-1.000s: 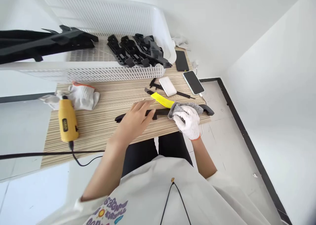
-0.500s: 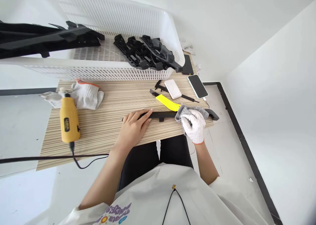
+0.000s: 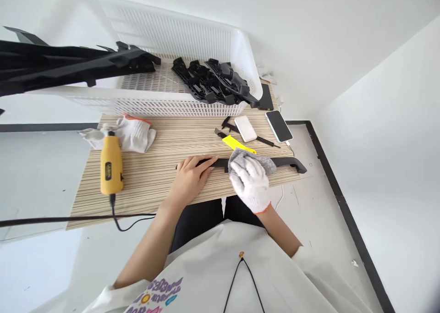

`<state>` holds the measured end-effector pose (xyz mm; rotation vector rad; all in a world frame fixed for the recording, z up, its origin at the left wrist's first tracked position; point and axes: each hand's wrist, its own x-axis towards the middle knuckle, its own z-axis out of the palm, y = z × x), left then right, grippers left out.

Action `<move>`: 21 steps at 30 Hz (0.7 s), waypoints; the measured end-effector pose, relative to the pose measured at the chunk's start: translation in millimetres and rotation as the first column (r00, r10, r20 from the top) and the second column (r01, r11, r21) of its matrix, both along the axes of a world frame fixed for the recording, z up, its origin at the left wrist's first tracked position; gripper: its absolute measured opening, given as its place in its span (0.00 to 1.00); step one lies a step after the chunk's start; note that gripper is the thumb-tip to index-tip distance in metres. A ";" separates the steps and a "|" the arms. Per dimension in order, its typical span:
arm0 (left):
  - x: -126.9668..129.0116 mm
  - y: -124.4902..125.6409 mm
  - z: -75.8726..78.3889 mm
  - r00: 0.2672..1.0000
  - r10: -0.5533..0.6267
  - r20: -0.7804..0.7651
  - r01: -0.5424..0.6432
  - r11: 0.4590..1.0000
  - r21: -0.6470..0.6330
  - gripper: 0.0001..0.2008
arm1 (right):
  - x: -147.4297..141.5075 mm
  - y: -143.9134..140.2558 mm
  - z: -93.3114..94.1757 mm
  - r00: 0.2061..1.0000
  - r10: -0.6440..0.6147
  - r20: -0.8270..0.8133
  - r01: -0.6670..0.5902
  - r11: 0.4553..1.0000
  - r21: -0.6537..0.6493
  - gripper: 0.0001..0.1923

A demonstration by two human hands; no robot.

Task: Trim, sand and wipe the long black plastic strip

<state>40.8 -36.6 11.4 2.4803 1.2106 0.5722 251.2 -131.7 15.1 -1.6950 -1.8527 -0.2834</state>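
Note:
A long black plastic strip (image 3: 287, 162) lies along the near edge of the striped wooden table (image 3: 161, 143). My bare left hand (image 3: 190, 178) presses flat on the strip's left end. My right hand (image 3: 250, 181), in a white knit glove, holds a grey cloth (image 3: 266, 162) against the strip's middle. A yellow utility knife (image 3: 236, 144) lies just behind the cloth.
A yellow rotary tool (image 3: 111, 170) with a black cord (image 3: 72, 219) lies at the left, beside white gloves (image 3: 132, 132). A white mesh basket (image 3: 178, 100) at the back holds black plastic parts (image 3: 215, 81). A white power bank (image 3: 245, 128) and a phone (image 3: 278, 125) lie at the right.
My left hand came down flat onto the strip's left end. My right hand slid the grey cloth leftward along the strip toward its middle.

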 end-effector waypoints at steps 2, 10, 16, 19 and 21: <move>-0.1 -0.3 0.5 1.000 -0.014 0.001 0.014 1.000 -0.005 0.19 | 13.1 -7.8 -0.4 0.993 -0.119 -0.003 0.119 0.993 -0.010 0.17; 0.5 -1.8 3.0 1.000 -0.012 -0.020 0.011 1.000 -0.029 0.19 | 10.7 -12.9 -5.2 0.986 -0.166 -0.001 0.166 0.984 -0.059 0.23; 0.1 -1.7 2.9 0.999 -0.039 -0.019 0.038 0.998 -0.054 0.19 | 16.0 -16.7 -4.7 0.937 -0.345 0.045 0.347 0.938 -0.021 0.22; -0.5 -0.9 4.5 1.000 -0.019 -0.012 0.018 0.998 -0.059 0.19 | 5.8 -11.4 -5.3 0.968 -0.250 0.035 0.252 0.965 -0.078 0.25; -0.7 -0.4 5.9 1.000 -0.016 -0.007 0.016 0.998 -0.066 0.19 | 5.2 -10.2 -6.3 0.977 -0.208 0.037 0.210 0.973 -0.091 0.25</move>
